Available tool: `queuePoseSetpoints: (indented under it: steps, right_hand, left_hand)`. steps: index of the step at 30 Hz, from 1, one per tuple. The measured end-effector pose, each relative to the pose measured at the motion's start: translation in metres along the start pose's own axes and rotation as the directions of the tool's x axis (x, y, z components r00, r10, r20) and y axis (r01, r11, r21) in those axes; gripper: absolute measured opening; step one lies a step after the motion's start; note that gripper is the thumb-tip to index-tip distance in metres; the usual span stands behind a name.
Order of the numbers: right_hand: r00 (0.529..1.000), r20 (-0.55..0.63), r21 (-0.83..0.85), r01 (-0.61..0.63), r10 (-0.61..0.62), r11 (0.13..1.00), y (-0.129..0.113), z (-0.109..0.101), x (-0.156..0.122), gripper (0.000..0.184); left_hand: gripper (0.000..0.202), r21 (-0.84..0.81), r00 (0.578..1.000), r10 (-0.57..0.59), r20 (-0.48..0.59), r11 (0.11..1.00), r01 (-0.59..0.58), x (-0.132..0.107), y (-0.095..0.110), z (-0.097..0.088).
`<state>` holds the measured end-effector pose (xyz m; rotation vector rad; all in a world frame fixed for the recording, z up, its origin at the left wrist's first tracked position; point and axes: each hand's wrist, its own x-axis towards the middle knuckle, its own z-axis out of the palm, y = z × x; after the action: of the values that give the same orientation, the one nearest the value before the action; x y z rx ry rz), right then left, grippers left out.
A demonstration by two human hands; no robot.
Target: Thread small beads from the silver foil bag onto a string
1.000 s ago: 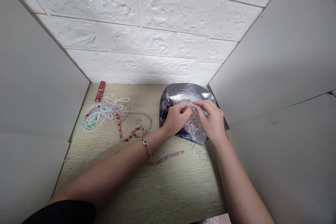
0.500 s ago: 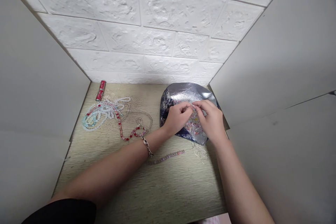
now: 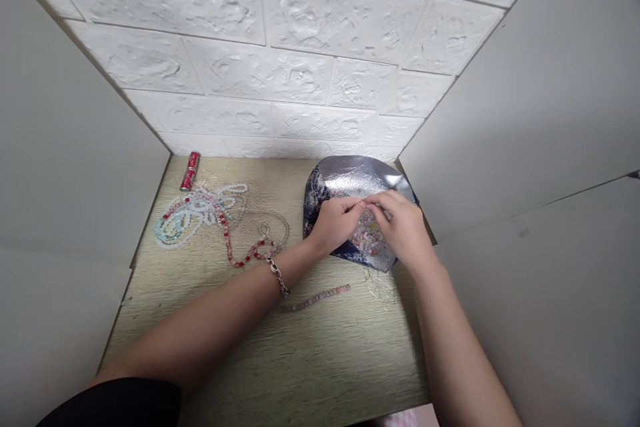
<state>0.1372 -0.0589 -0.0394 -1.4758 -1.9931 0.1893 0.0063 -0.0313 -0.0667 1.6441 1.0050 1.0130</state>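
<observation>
My left hand (image 3: 337, 225) and my right hand (image 3: 406, 230) meet fingertip to fingertip above an opened silver-lined bag (image 3: 350, 170). Both are closed in a pinch; what sits between the fingers is too small to make out. Loose pink, white and clear beads (image 3: 369, 240) lie on the bag's shiny lining, partly covered by the hands. Nearer to me, a short strand of pinkish beads (image 3: 320, 297) rests on the table, close to my left wrist with its chain bracelet (image 3: 276, 273). Thin clear thread ends (image 3: 383, 290) lie below the bag.
At the left of the wooden table (image 3: 280, 360) lies a tangle of white and pale blue bead strings (image 3: 187, 223), with a red bead string (image 3: 227, 240) trailing right. A red cylinder (image 3: 189, 171) stands behind it. White brick wall (image 3: 300, 73) and grey side panels enclose the table.
The fingertips of both hands stay together over the bag, with only slight finger movement. The whole view has shifted a little; the beads and bag lie as before.
</observation>
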Motion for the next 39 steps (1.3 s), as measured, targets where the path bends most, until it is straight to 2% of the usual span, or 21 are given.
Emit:
queuePoseSetpoints:
  steps: [7,13,19,26,28,29,31,35,39]
  right_hand:
    - [0.996,-0.082,-0.032,-0.021,0.018,0.999,0.001,-0.002,-0.001,0.012]
    - [1.0,0.021,-0.122,-0.006,0.008,0.993,-0.001,-0.006,-0.001,0.016]
    - [0.996,0.086,-0.063,-0.013,0.018,0.998,-0.01,-0.008,-0.001,0.016]
    - [0.997,-0.014,0.027,-0.07,0.071,0.997,-0.008,-0.005,-0.001,0.011]
    - [0.994,-0.045,0.031,-0.094,0.095,0.995,-0.006,-0.005,-0.001,0.017]
    - [0.994,-0.03,0.016,-0.103,0.104,0.995,-0.006,-0.005,-0.001,0.019]
    - [0.991,0.078,-0.047,-0.101,0.105,0.994,-0.004,-0.006,-0.002,0.016]
    - [0.937,0.332,-0.219,-0.037,0.11,0.975,-0.004,-0.006,-0.002,0.015]
    - [0.913,0.394,-0.324,0.032,0.104,0.946,-0.006,-0.004,-0.003,0.016]
  left_hand:
    - [0.029,-0.11,1.0,0.02,0.017,0.994,-0.018,0.001,-0.004,0.001]
    - [0.031,-0.112,0.999,0.002,0.04,0.994,0.003,0.001,-0.005,0.001]
    - [0.03,-0.248,1.0,-0.029,0.01,0.968,0.031,0.001,0.001,0.0]
    - [0.026,-0.241,0.998,0.013,0.068,0.971,0.004,0.001,0.001,0.002]
    - [0.026,-0.241,0.999,-0.006,0.048,0.97,0.018,0.002,0.0,0.003]
    - [0.026,-0.247,0.999,-0.017,0.028,0.969,0.023,0.002,-0.001,0.003]
    - [0.025,-0.264,0.999,-0.031,-0.027,0.964,0.023,0.003,-0.001,0.002]
    - [0.021,-0.273,0.995,-0.026,-0.094,0.962,0.0,0.004,0.0,0.002]
    - [0.02,-0.241,0.995,-0.007,-0.097,0.97,-0.017,0.004,0.0,0.003]
